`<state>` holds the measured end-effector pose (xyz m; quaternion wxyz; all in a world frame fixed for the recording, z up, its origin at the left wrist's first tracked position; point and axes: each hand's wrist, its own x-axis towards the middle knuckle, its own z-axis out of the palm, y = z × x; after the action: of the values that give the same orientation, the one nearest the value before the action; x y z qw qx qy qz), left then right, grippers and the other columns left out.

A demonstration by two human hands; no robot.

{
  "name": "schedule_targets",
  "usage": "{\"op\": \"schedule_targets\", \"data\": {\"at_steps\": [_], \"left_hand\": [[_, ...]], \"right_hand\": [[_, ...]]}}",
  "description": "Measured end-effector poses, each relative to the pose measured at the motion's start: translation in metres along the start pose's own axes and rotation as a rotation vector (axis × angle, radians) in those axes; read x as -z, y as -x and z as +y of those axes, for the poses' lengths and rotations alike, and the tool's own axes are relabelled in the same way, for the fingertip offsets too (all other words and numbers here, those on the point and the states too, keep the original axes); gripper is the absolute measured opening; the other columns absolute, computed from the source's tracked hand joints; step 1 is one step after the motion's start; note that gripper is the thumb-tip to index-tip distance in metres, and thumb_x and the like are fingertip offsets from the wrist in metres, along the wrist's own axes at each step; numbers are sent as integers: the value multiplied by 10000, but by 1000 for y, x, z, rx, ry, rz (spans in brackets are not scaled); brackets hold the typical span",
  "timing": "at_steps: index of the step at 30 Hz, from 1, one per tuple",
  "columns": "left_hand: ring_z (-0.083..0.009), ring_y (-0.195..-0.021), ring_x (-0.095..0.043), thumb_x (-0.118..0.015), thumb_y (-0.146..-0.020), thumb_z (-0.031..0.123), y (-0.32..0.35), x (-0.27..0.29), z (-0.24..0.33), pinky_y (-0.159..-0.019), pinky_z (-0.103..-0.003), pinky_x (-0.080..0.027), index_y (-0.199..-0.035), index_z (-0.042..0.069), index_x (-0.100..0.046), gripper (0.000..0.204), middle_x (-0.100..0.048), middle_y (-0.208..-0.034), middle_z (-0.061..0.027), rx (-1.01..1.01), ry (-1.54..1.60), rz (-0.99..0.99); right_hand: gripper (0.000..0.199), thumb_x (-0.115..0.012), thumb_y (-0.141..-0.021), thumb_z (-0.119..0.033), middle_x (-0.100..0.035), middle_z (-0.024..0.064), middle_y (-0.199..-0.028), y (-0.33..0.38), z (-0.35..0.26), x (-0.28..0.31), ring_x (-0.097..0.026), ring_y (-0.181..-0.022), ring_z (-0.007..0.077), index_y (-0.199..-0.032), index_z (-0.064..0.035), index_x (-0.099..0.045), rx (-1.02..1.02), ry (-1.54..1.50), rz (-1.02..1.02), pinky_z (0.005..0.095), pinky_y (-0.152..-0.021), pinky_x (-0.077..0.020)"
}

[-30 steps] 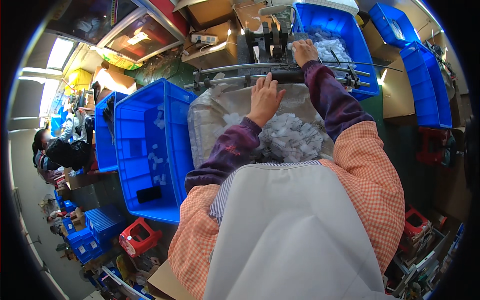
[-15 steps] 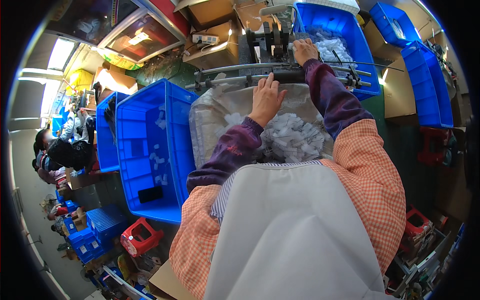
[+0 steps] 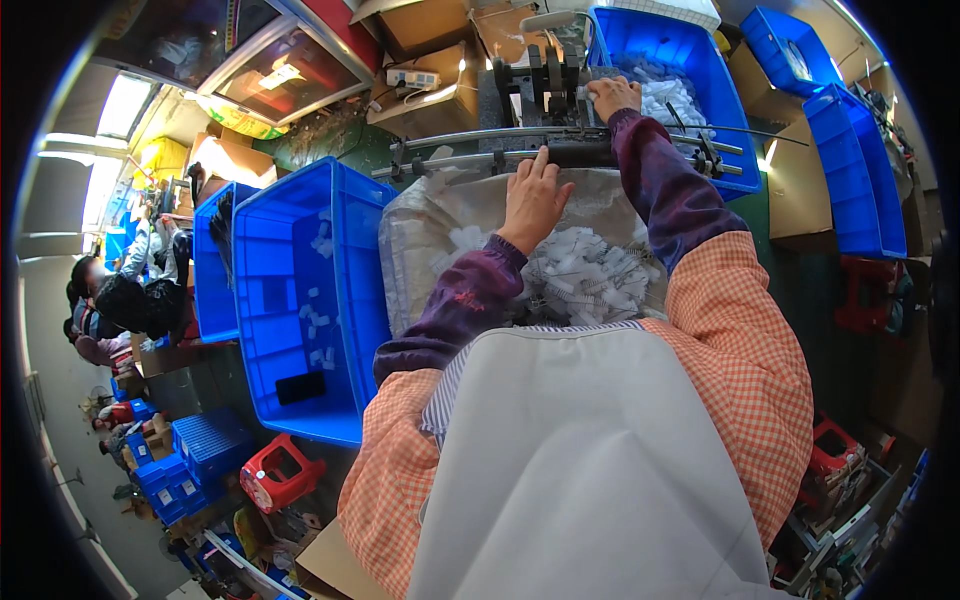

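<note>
right hand (image 3: 612,97) up at the dark machine (image 3: 545,80), fingers curled over something too small to make out; grip unclear. left hand (image 3: 533,197) flat, fingers spread, resting on the clear bag (image 3: 430,240) of small white parts (image 3: 585,280), holding nothing. lower bag hidden behind apron. blue crates (image 3: 300,300) to the left, cluttered workshop, people at far left edge.

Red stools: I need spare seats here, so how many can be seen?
3: one red stool lower left beside the big blue crate, one at right, one lower right. Clutter may hide others.
</note>
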<state>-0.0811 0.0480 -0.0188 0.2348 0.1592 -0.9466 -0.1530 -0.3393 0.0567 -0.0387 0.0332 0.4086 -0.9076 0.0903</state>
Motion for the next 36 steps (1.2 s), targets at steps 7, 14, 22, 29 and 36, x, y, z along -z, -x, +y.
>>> {"op": "schedule_targets", "data": {"at_steps": [7,14,22,29,36], "left_hand": [[-345,-1012,-498,-592,-790,319,28,53,-27,-852,-402,-406,-1008,54,-568,344,-547,-1089,-162,315,-50,-131],[-339,-874,-576,-600,-750,278,83,53,-85,-781,-400,-446,-946,36,-620,313,-622,-902,-187,478,54,-412],[-330,-842,-582,-586,-739,185,79,41,-88,-734,-409,-452,-832,61,-631,160,-627,-851,-157,496,96,-295],[-305,-739,-603,-571,-745,121,72,57,-78,-667,-371,-465,-848,62,-628,133,-625,-772,-129,484,266,-38],[-165,-644,-580,-596,-775,50,44,84,-48,-603,-263,-454,-859,22,-621,92,-623,-759,-89,326,317,165]], "right_hand": [[334,-551,-765,-409,-538,35,-1105,34,15,11,-383,-1123,238,-1000,-188,-635,-47,-26,115,422,-935,-246],[289,-536,-751,-340,-552,78,-1006,29,-13,-3,-411,-1048,267,-924,-130,-633,-41,-33,160,420,-869,-285],[256,-487,-788,-296,-568,76,-969,27,-56,-15,-433,-1039,265,-895,-109,-626,13,-20,231,441,-861,-290],[256,-479,-791,-288,-560,86,-1011,28,-12,-8,-479,-1030,269,-927,-122,-619,-20,-44,140,442,-865,-313],[178,-470,-806,-176,-606,79,-957,7,31,5,-586,-927,255,-941,-138,-580,49,88,42,423,-821,-380]]}}
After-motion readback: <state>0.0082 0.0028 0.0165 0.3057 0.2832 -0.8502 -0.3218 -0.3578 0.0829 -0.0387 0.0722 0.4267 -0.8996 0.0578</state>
